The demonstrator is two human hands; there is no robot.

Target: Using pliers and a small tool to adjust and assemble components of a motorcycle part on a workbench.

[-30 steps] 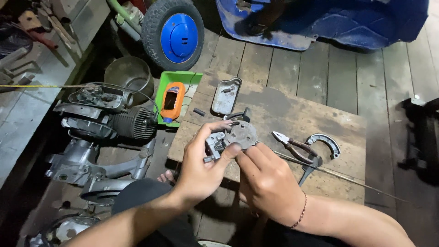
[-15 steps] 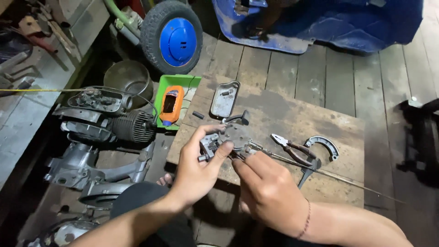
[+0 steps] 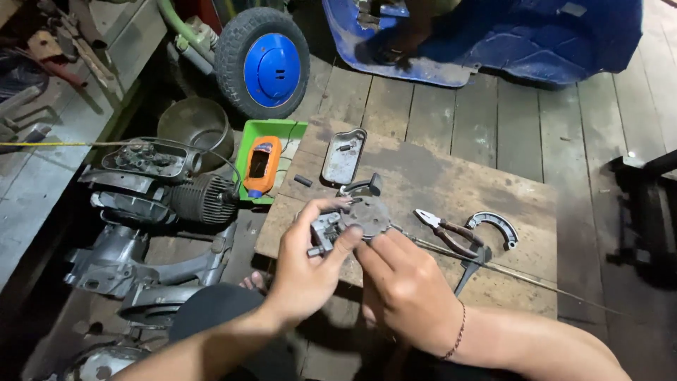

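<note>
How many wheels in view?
1: a black-tyred wheel with a blue hub, standing on the plank floor at top left, behind the green tray. Others may be hidden in the dark clutter.

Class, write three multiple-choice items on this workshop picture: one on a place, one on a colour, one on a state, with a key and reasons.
1. Where do the red-handled pliers lie?
A. on the worn wooden board
B. in the green plastic tray
C. in the right hand

2. What colour is the hub of the black rubber wheel?
A. red
B. blue
C. white

3. How is the small grey metal assembly kept?
A. lying alone on the board
B. held in both hands
C. hanging from a wire

Key: 1 A, the pliers rest on the board beside the curved metal shoe. 2 B, the hub is blue. 3 B, the left hand and right hand both touch it.
</note>
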